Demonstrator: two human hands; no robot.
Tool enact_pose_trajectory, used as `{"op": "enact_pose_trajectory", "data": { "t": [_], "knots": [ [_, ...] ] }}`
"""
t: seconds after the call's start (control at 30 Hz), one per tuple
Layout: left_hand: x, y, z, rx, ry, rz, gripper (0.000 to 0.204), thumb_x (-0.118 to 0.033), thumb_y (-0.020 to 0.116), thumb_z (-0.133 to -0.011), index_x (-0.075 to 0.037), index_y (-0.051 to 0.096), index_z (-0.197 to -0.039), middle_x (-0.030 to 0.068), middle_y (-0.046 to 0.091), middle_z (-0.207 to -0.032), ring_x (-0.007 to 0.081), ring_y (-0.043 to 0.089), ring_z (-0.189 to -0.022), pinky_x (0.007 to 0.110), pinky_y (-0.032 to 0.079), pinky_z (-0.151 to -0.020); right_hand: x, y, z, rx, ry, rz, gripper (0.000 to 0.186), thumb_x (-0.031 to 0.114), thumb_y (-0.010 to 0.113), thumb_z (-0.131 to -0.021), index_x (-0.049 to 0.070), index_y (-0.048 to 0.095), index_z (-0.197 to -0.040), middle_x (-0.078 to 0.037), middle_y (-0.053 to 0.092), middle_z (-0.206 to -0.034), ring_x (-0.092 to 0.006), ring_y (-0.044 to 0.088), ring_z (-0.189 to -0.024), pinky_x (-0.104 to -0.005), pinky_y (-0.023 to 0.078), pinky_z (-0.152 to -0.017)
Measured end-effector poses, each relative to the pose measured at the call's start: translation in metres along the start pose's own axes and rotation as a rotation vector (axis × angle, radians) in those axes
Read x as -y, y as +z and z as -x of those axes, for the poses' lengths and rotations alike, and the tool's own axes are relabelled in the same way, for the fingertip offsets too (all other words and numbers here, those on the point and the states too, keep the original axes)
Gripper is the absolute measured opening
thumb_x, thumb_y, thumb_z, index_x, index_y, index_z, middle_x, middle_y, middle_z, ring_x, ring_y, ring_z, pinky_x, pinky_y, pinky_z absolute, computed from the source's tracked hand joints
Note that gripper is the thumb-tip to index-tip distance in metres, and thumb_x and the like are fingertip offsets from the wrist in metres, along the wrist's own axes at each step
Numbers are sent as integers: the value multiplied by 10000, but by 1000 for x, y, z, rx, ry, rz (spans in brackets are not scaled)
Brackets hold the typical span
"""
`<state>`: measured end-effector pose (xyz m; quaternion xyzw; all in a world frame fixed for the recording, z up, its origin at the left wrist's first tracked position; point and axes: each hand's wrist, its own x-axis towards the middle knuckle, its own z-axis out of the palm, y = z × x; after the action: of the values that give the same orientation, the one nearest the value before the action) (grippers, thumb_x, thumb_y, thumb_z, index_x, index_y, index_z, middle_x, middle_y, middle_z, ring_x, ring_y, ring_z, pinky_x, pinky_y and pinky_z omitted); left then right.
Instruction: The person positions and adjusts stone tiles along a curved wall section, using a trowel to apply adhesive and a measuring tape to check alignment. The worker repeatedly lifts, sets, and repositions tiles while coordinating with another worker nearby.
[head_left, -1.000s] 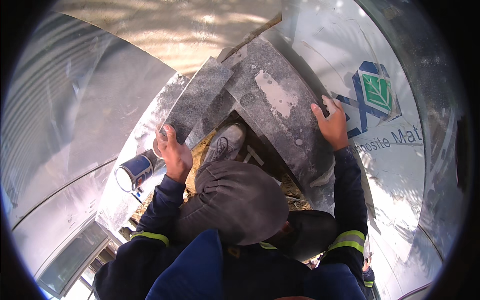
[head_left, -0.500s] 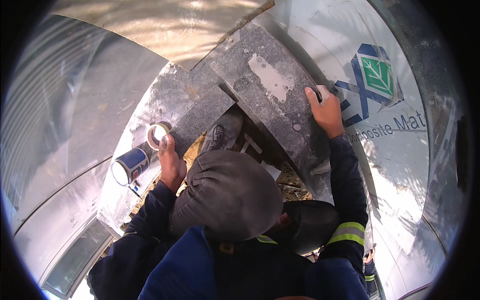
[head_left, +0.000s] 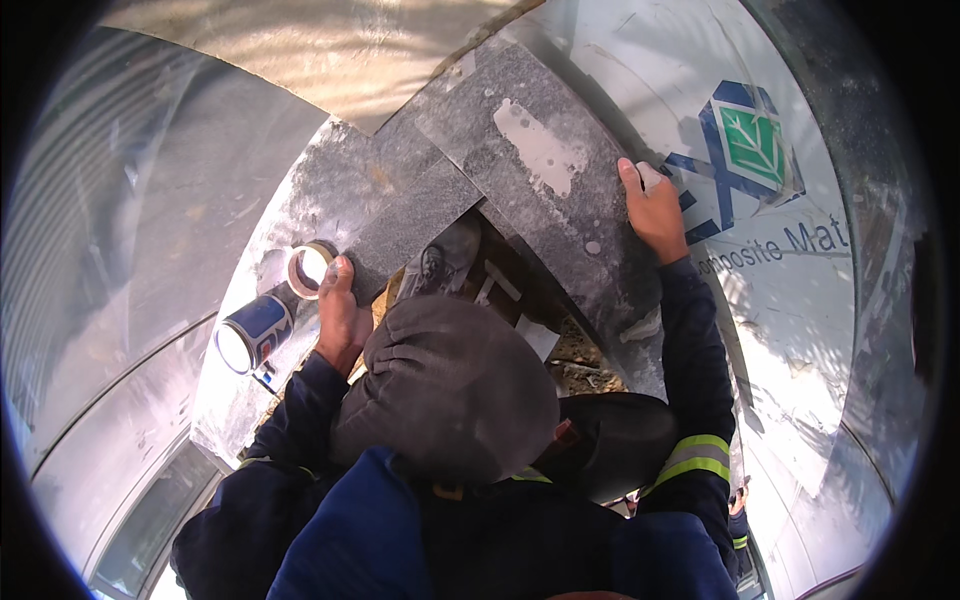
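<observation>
A large grey stone slab (head_left: 480, 110) with a pale smear (head_left: 540, 150) lies tilted across the middle. My right hand (head_left: 657, 215) is closed over its right edge, fingers partly hidden. A narrower grey stone piece (head_left: 410, 225) meets the large slab's left edge. At its near end my left hand (head_left: 340, 315) is closed on it, thumb on top and fingers mostly hidden. Just left of that hand a roll of tape (head_left: 308, 270) stands beside a blue and white can (head_left: 252, 335) on the dusty grey surface.
A shoe (head_left: 435, 265) and a pale T-shaped piece (head_left: 500, 282) show in the dark opening between the stones. A white printed panel (head_left: 790, 330) stands right, a grey panel (head_left: 160, 180) left. A grey cloth-like cap (head_left: 450, 390) hides the near middle.
The dark gap between the narrow piece and the large slab has closed, and their edges now meet. My right hand sits slightly farther up. The tape and can have kept their places beside my left hand.
</observation>
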<state>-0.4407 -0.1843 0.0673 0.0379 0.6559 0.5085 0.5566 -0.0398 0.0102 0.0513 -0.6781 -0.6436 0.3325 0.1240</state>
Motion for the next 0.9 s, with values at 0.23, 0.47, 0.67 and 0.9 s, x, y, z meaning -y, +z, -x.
{"op": "enact_pose_trajectory", "data": {
  "t": [0.23,0.47,0.67,0.9],
  "knots": [
    [27,26,-46,129,-122,8,410,-326,472,-1101,46,518,-1267,178,644,-1164,273,664,-1047,438,545,-930,7,7,0,-50,25,64,513,479,477,-1042,-12,623,-1055,-328,665,-999,-539,604,-1019,-557,475,-870],
    [14,93,-46,235,-114,148,409,-270,517,-1086,39,430,-1339,153,601,-1241,263,613,-1132,433,509,-957,5,1,1,-11,1,25,540,497,489,-1033,-32,594,-1066,-338,669,-1021,-540,607,-1031,-554,475,-892],
    [-8,74,-58,229,-18,-756,717,-313,679,-971,112,333,-1433,271,606,-1149,350,627,-1085,438,502,-926,10,3,0,-16,23,62,547,509,508,-1025,-26,616,-1062,-335,670,-1022,-536,606,-1040,-545,480,-892],
    [-30,73,-22,335,990,-1530,978,-337,836,-795,95,300,-1490,275,539,-1211,445,543,-1085,496,461,-969,11,1,-1,-14,68,42,564,521,506,-1024,-28,638,-1042,-340,669,-1019,-537,608,-1042,-537,484,-902]
  ]
}}
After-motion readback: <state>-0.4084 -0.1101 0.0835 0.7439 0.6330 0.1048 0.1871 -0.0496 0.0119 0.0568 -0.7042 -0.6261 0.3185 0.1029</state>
